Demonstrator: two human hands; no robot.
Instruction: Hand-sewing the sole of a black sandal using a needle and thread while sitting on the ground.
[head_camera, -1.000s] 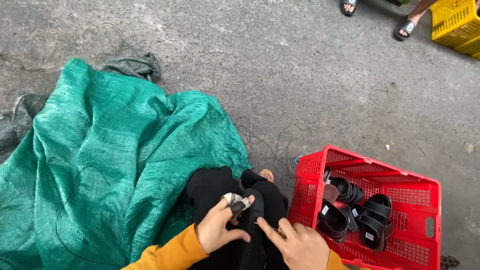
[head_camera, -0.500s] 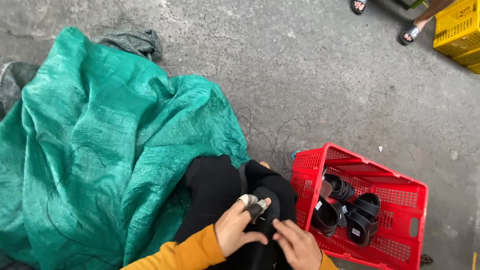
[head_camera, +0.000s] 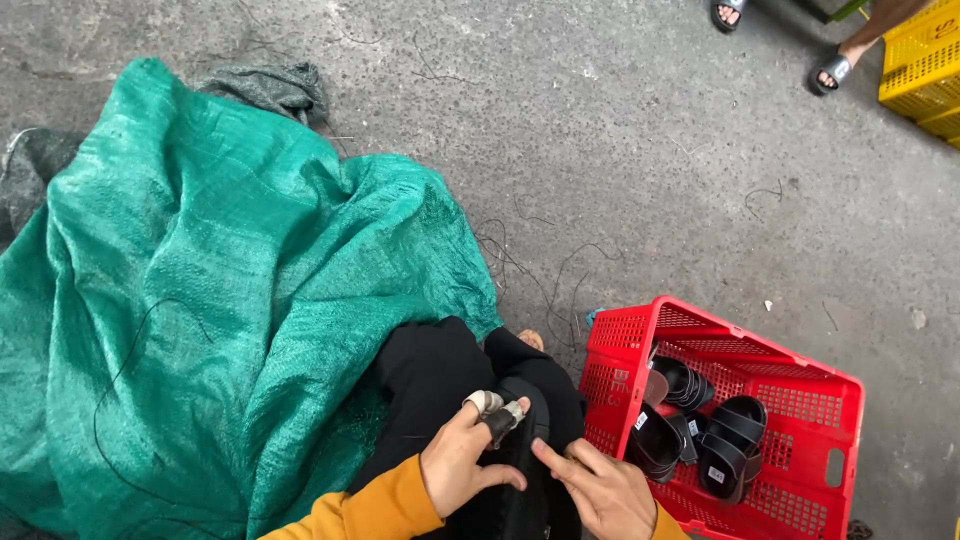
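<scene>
Four or so black sandals (head_camera: 715, 440) sit in my red crate (head_camera: 820, 385) already, w/ my left hand (head_camera: 462, 468) gripping another black sandal (head_camera: 520, 440), right hand (head_camera: 600, 490) open on it.

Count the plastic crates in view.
2: a red crate holding black sandals beside the right hand, and a yellow crate at top right, partly cut off.
</scene>
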